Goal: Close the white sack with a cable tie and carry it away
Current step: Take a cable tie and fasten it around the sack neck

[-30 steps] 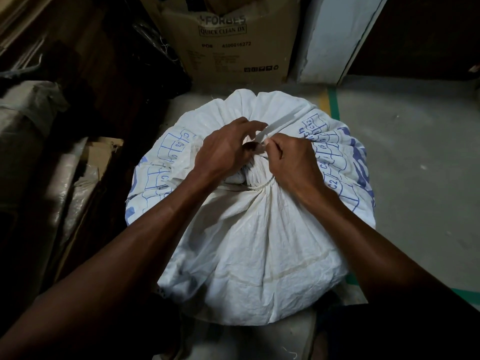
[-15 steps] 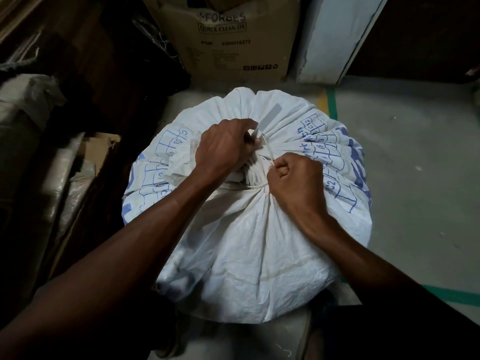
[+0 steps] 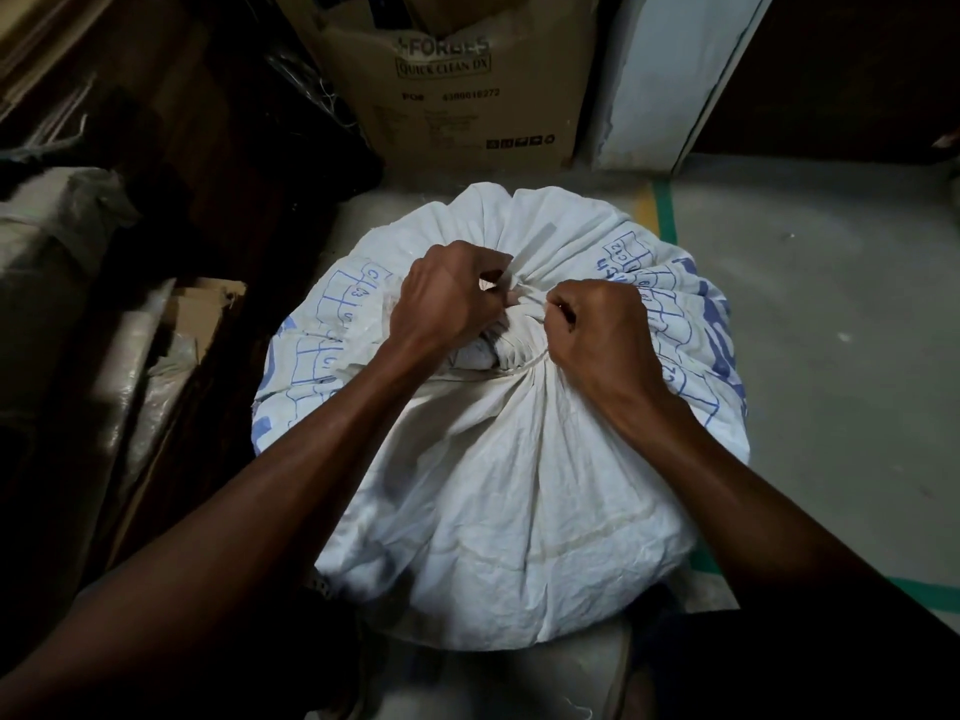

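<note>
A full white sack [image 3: 498, 491] with blue print stands on the floor in front of me, its mouth gathered into a bunch at the top. A pale cable tie [image 3: 537, 242] runs around that bunch, and its loose tail sticks out away from me. My left hand [image 3: 447, 296] pinches the tie where it meets the bunch. To the right of the bunch, my right hand [image 3: 597, 330] is closed in a fist on the gathered neck; what its fingers grip is hidden.
A brown cardboard box [image 3: 457, 90] stands just behind the sack, with a white panel [image 3: 670, 75] to its right. Wrapped bundles and cardboard [image 3: 93, 324] crowd the dark left side. Grey floor with green and yellow tape lines [image 3: 662, 210] lies to the right.
My right hand let go of the tie's tail, dropped to the right side of the neck and closed into a fist. My left hand stayed pinching at the bunch. The tail now sticks out free.
</note>
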Demonstrator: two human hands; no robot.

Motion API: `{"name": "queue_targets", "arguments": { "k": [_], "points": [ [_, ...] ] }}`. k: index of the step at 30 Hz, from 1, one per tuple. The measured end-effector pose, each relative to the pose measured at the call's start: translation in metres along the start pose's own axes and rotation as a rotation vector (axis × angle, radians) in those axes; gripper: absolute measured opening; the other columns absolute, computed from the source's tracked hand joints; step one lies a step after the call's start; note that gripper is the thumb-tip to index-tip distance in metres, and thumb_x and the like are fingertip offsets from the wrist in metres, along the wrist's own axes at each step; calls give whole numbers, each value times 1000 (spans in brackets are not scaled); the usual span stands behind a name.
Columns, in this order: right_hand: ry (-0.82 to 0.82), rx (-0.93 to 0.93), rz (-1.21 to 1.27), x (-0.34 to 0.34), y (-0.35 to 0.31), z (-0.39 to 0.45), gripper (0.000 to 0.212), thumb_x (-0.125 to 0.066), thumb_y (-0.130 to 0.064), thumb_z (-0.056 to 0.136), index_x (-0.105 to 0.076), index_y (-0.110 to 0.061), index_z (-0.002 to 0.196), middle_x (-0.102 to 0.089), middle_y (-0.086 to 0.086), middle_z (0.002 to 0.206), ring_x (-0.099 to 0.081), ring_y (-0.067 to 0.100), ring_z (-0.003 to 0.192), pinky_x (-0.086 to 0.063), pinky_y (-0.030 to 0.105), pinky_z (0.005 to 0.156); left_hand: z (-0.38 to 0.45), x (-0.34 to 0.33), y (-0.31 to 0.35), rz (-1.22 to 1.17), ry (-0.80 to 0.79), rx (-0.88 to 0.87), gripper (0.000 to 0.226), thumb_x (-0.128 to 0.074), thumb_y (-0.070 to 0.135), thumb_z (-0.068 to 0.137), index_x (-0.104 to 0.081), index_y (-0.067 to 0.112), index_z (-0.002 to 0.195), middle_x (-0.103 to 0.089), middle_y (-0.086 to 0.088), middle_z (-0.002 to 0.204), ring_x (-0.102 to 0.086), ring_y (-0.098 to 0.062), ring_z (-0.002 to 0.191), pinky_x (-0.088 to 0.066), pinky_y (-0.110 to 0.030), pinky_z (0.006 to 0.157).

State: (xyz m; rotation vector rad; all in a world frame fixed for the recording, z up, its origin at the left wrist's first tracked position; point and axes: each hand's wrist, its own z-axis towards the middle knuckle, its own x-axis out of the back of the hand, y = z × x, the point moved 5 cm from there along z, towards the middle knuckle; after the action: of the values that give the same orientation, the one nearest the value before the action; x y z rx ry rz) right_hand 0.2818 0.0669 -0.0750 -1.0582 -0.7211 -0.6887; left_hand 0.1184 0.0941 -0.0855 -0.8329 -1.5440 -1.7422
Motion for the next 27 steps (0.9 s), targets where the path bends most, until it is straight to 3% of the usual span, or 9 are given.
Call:
{"name": "queue_targets", "arguments": {
  "k": [4, 8, 12, 16, 22, 27],
  "points": [
    [-36, 54, 35, -12, -3, 5, 23, -59, -9, 87, -60, -4, 64, -57, 11, 60, -52, 27, 57, -40, 36, 56, -3, 0, 3, -45, 6, -23, 31, -76, 24, 80, -78, 38, 108, -79, 13, 101, -72, -15, 101, -57, -39, 82],
    [15, -78, 166, -19, -1, 4, 17, -62, -12, 85, -70, -6, 71, -62, 8, 59, -57, 23, 56, -48, 42, 58, -3, 1, 2, -54, -31, -17, 28, -72, 25, 86, -77, 38, 111, -79, 16, 99, -72, -11, 102, -57, -38, 85],
    [31, -216, 191, -16, -3, -4, 7, -71, -19, 84, -73, -12, 83, -65, -3, 64, -64, 21, 65, -53, 35, 65, -4, -3, 4, -2, -86, 10, 36, -71, 16, 78, -77, 38, 105, -77, 21, 96, -70, -10, 96, -56, -34, 81],
    [-52, -329, 154, -9, 6, -13, 16, -76, -26, 78, -70, -14, 70, -59, -10, 56, -67, 21, 68, -55, 33, 69, -3, -3, 3, -11, -98, 21, 32, -71, 19, 80, -76, 40, 104, -76, 24, 95, -69, -9, 96, -53, -32, 79],
    [-10, -222, 90, -8, -4, -14, 19, -64, -15, 77, -66, -5, 62, -62, 7, 53, -62, 25, 55, -52, 38, 56, -3, -2, 5, -62, -96, -25, 28, -72, 21, 82, -76, 39, 102, -76, 24, 91, -70, -5, 94, -56, -38, 83],
    [17, -170, 56, -9, -6, -10, 22, -61, -15, 81, -62, -4, 62, -61, 11, 55, -59, 31, 56, -49, 41, 55, -3, 1, 9, -73, -79, -104, 27, -69, 17, 85, -78, 33, 105, -78, 17, 95, -70, -4, 94, -56, -37, 85]
  ]
}}
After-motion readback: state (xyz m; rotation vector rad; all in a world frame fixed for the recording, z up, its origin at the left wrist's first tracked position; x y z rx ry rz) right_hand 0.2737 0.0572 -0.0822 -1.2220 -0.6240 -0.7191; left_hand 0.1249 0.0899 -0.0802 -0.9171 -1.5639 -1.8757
